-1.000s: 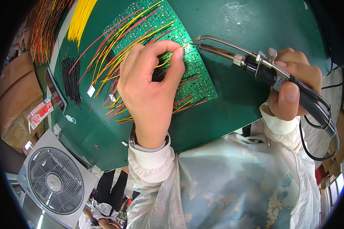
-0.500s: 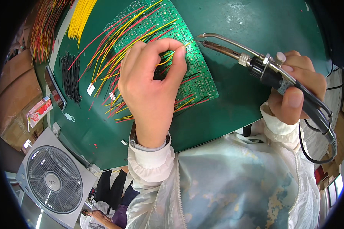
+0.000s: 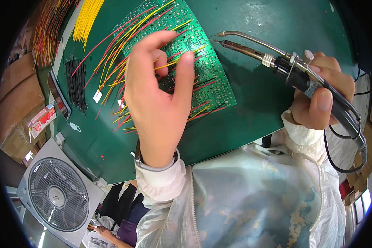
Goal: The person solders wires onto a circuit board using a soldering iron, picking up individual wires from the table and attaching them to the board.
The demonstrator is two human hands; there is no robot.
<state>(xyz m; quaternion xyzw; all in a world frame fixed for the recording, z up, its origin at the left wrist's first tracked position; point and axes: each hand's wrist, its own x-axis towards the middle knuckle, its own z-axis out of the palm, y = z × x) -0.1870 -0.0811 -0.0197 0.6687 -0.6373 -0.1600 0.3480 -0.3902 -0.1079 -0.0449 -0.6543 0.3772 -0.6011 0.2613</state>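
Observation:
A green circuit board panel [image 3: 213,68] lies on the table, with red, yellow and black wires fixed along it and trailing off to the left. My left hand [image 3: 155,91] hovers over the board, thumb and forefinger apart. A yellow wire [image 3: 169,64] runs between thumb and fingers without being pinched. Part of the board and several wires are hidden beneath this hand. In my right hand [image 3: 322,93] is a soldering iron [image 3: 285,68] with a thin metal tube alongside its barrel. Its tip points left, just off the board's right edge and apart from it.
The green tabletop [image 3: 252,124] carries a bundle of black wires [image 3: 75,84], yellow wires [image 3: 87,18] and a phone-like flat device [image 3: 59,97] at left. A box fan [image 3: 58,194] stands lower left beside cardboard boxes [image 3: 22,91]. Another person's arm [image 3: 107,235] shows at the bottom. The iron's cable [image 3: 339,168] loops at right.
My left thumb and forefinger have parted from their pinch near the board's right side, and the hand has drawn slightly left. The soldering iron has shifted a little, staying off the board.

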